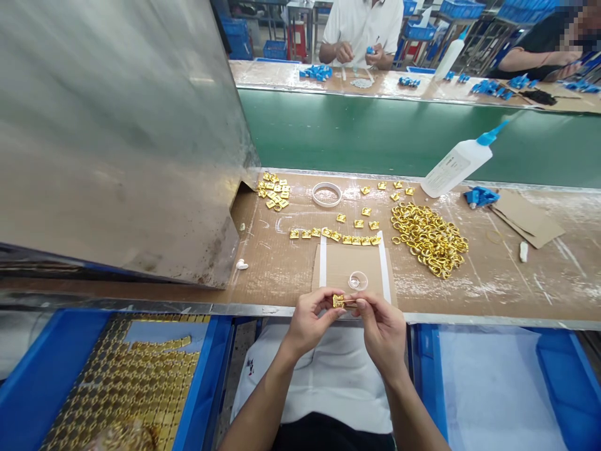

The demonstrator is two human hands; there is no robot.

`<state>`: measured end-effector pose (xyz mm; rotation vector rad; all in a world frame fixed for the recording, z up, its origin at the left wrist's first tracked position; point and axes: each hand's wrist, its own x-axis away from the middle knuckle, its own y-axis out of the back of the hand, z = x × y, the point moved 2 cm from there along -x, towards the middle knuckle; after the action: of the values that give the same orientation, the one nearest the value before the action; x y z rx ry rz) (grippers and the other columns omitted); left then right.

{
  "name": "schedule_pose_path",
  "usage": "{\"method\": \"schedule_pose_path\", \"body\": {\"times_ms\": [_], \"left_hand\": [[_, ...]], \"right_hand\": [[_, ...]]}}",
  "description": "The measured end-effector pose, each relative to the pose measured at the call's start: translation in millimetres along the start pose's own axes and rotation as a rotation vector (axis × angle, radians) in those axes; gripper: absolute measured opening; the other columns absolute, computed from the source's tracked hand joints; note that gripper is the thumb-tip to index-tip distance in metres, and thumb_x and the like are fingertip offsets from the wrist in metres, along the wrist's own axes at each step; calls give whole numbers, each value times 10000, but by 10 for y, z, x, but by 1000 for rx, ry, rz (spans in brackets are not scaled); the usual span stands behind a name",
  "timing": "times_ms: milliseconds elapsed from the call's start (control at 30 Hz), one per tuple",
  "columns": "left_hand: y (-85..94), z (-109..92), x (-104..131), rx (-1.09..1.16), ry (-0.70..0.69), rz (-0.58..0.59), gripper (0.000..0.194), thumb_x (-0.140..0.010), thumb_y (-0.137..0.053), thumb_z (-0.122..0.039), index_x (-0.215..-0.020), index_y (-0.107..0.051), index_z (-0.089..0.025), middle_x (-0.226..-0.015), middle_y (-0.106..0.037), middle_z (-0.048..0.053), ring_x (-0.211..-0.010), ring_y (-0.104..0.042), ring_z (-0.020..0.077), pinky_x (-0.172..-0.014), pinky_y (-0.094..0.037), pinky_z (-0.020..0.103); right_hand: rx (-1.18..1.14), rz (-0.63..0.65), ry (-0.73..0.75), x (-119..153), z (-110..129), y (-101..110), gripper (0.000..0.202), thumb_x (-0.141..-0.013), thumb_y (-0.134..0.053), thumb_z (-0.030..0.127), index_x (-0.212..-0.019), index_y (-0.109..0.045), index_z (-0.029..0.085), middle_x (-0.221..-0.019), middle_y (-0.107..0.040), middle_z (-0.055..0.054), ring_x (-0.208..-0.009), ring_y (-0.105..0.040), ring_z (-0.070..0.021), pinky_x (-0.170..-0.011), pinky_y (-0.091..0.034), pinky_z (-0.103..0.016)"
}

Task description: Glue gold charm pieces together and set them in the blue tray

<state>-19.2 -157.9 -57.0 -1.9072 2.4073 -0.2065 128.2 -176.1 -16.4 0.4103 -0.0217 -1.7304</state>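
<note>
My left hand [307, 322] pinches a small square gold piece [338, 301] between thumb and fingers, at the table's front edge. In my right hand [382, 329] is a thin stick [350, 300], its tip at the gold piece; whether it touches cannot be made out. Just beyond my fingers a small clear cup [357, 280] sits on a cardboard pad [347, 260] taped down at both sides. A row of similar gold pieces [347, 240] runs along the pad's far edge, with several more scattered behind. Right of the pad lies a heap of gold rings [429, 238].
A slanted metal housing [117, 138] blocks the left side. Back right stands a tilted glue bottle [457, 166]; a white tape ring [327, 195] lies mid-table. Blue crates flank me: the left crate [42, 376] holds gold pieces. Across the green belt [328, 128], two people work.
</note>
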Motion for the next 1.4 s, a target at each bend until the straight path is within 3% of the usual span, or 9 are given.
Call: {"method": "schedule_pose_path", "body": {"times_ms": [233,400,600,700,800,900,1000,1100,1400], "left_hand": [[2,21,11,-1,15,-9,349,-820,-773,-382,-1042,-749,-114,-921,-764,114,-809,-710,201,-753,-591,286],[4,21,9,19,39,7,357,-815,-773,-390,-1049,-748,-121,-907,-759,105,-820,-715,204,-765,-593,293],[19,16,-3,34,54,-35,380,-785,-801,-403,-1045,-763,-129,-866,-752,90,-772,-692,186,-728,-584,282],[19,17,-20,28,25,-33,385,-764,-816,-416,-1020,-781,-131,-859,-757,93,-762,-688,188,-721,-584,288],[22,3,-39,2,-40,-37,376,-733,-840,-428,-976,-805,-143,-856,-762,91,-746,-674,183,-699,-568,279],[35,-43,-35,-12,-97,-44,389,-707,-859,-464,-939,-819,-155,-804,-745,75,-704,-646,169,-656,-536,262],[53,-125,26,-50,-142,-37,402,-709,-856,-498,-953,-822,-181,-770,-725,58,-702,-627,171,-667,-518,272],[72,-196,146,-44,-171,-23,391,-727,-846,-501,-970,-818,-195,-874,-758,84,-811,-665,203,-767,-532,310],[129,-231,544,141,-230,-65,320,-734,-866,-414,-922,-767,-174,-939,-770,100,-898,-707,222,-840,-556,348]], "right_hand": [[-46,-68,-60,-15,-87,99,239,-990,-591,378,-898,-747,222,-786,-771,-33,-552,-661,-156,-558,-568,-281],[98,-161,82,-129,-202,238,216,-985,-595,333,-910,-762,218,-882,-744,-70,-767,-700,-207,-607,-560,-308],[275,-124,219,-227,-388,218,201,-978,-580,279,-961,-779,252,-945,-717,-77,-900,-702,-232,-787,-602,-394],[295,-106,228,-209,-443,203,225,-989,-570,301,-1125,-743,258,-1087,-684,-100,-989,-687,-242,-818,-600,-402],[291,-206,232,-114,-350,236,453,-976,-589,390,-1403,-558,244,-1365,-546,-160,-1208,-598,-289,-895,-575,-447],[266,-303,186,56,-123,262,334,-1000,-546,388,-1272,-623,209,-1230,-623,-147,-1114,-633,-268,-850,-572,-401],[121,-12,-16,220,72,161,310,-1025,-502,406,-918,-704,197,-797,-693,-54,-712,-665,-185,-644,-557,-288],[-83,205,-175,342,178,20,401,-1001,-516,503,-820,-693,191,-649,-653,-16,-555,-598,-148,-522,-505,-243],[-378,350,-318,477,286,-224,452,-899,-638,601,-712,-605,190,-577,-550,26,-504,-486,-106,-487,-459,-223]]}}
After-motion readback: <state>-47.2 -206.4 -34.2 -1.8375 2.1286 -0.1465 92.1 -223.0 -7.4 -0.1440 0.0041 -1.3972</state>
